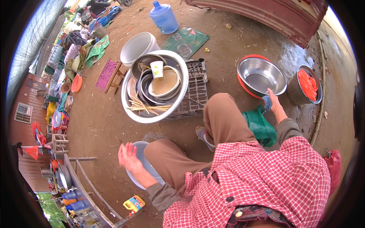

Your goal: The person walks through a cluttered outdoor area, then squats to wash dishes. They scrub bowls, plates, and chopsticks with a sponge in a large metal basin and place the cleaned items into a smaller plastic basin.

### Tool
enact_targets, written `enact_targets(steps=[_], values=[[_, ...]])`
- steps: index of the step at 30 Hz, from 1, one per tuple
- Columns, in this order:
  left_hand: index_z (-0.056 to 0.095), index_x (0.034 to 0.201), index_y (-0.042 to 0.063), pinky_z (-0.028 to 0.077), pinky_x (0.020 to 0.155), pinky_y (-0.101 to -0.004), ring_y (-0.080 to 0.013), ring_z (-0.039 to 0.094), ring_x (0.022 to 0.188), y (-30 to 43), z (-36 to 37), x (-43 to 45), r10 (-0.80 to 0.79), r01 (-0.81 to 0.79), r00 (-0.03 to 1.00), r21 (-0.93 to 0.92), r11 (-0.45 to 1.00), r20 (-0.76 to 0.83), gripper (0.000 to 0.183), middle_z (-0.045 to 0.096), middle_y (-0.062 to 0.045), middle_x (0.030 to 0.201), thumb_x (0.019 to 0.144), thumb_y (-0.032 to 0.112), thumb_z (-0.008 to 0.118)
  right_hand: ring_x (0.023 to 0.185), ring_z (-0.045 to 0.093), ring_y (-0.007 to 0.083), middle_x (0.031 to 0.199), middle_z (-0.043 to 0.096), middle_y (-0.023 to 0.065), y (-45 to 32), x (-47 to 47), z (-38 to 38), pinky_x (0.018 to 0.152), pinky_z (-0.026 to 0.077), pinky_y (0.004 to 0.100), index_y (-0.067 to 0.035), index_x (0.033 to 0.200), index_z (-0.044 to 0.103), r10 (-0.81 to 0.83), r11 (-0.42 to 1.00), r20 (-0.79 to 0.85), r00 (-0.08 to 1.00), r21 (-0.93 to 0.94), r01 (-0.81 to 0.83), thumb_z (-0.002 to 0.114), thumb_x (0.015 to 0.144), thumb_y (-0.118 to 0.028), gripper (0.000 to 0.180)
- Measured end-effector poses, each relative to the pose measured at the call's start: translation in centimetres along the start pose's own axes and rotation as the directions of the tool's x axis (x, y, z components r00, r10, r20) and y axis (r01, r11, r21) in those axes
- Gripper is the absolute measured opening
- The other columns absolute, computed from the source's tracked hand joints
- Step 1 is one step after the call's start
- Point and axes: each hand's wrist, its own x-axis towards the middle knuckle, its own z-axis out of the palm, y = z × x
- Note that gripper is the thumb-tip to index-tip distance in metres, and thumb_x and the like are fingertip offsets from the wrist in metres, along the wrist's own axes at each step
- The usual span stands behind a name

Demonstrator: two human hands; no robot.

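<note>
My right hand (273, 99) grips the near rim of a stainless steel basin (261, 74) with a blue cloth (267, 102) bunched in its fingers. That basin sits over a red basin (241, 80). Raised above a pale plastic basin (141, 154), my left hand (129, 158) has its fingers apart and holds nothing. In front of me a large metal basin (184, 67), resting partly on a black plastic crate (195, 85), holds bowls, chopsticks (148, 108) and a white paper cup (156, 69) with green marks.
A white bucket (137, 48) and a blue water jug (164, 18) stand beyond the large basin. At the right is a metal bucket (296, 88) with a red plastic bag. A green woven sack (259, 125) lies by my knee, a yellow detergent bottle (134, 204) at lower left.
</note>
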Motion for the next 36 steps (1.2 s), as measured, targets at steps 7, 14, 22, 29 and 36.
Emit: enact_targets(steps=[7, 14, 22, 29, 36], values=[[0.058, 0.109, 0.000, 0.057, 0.062, -0.0337, -0.0240, 0.067, 0.079, -3.7, 9.2, -0.1, -0.086, 0.109, 0.912, -0.036, 0.993, 0.401, 0.023, 0.065, -0.016, 0.096, 0.088, 0.010, 0.060, 0.084, 0.060, 0.0179, 0.096, 0.063, 0.0078, -10.1, -13.6, 24.3, 0.073, 0.051, 0.0324, -0.001, 0.114, 0.058, -0.466, 0.708, 0.713, 0.524, -0.054, 0.704, 0.049, 0.083, -0.008, 0.033], [0.056, 0.111, 0.000, 0.058, 0.063, -0.0355, -0.0254, 0.067, 0.083, -6.3, 11.9, 0.0, -0.096, 0.115, 0.847, -0.005, 0.993, 0.522, 0.024, 0.063, -0.014, 0.099, 0.090, 0.011, 0.059, 0.104, 0.056, 0.0305, 0.111, 0.057, 0.0126, -0.9, -18.2, 43.1, 0.086, 0.044, 0.0426, -0.004, 0.116, 0.053, -0.414, -0.463, 0.896, -0.157, -0.059, 0.885, 0.066, 0.075, -0.023, 0.047], [0.040, 0.132, -0.002, 0.051, 0.088, -0.0391, -0.0281, 0.058, 0.107, -7.3, 14.4, 2.2, -0.207, 0.304, 0.777, -0.065, 0.951, 0.595, 0.048, 0.052, -0.018, 0.121, 0.092, 0.017, 0.059, 0.094, 0.063, 0.0354, 0.099, 0.065, 0.0195, 2.4, -15.7, 46.3, 0.078, 0.050, 0.0475, -0.001, 0.099, 0.062, 0.156, -0.451, 0.981, 0.119, -0.037, 0.892, 0.058, 0.084, -0.039, 0.041], [0.029, 0.139, 0.000, 0.046, 0.094, -0.0452, -0.0324, 0.049, 0.119, -8.2, 17.4, 3.0, -0.260, 0.395, 0.657, -0.029, 0.918, 0.707, 0.060, 0.044, -0.021, 0.131, 0.094, 0.027, 0.056, 0.072, 0.065, 0.0349, 0.077, 0.066, 0.0178, 0.7, -16.3, 48.0, 0.068, 0.050, 0.0450, -0.005, 0.081, 0.066, -0.370, 0.005, 0.884, 0.285, -0.305, 0.952, 0.058, 0.084, -0.037, 0.033], [0.034, 0.134, 0.009, 0.050, 0.087, -0.0461, -0.0264, 0.049, 0.118, -10.0, 19.8, 4.6, -0.234, 0.431, 0.667, -0.110, 0.895, 0.708, 0.050, 0.048, -0.015, 0.125, 0.097, 0.039, 0.046, 0.070, 0.058, 0.0137, 0.073, 0.064, 0.0095, 1.1, -18.2, 47.1, 0.062, 0.046, 0.0316, 0.002, 0.085, 0.065, -0.304, 0.547, 0.822, 0.482, -0.264, 0.794, 0.060, 0.086, -0.027, 0.029]])
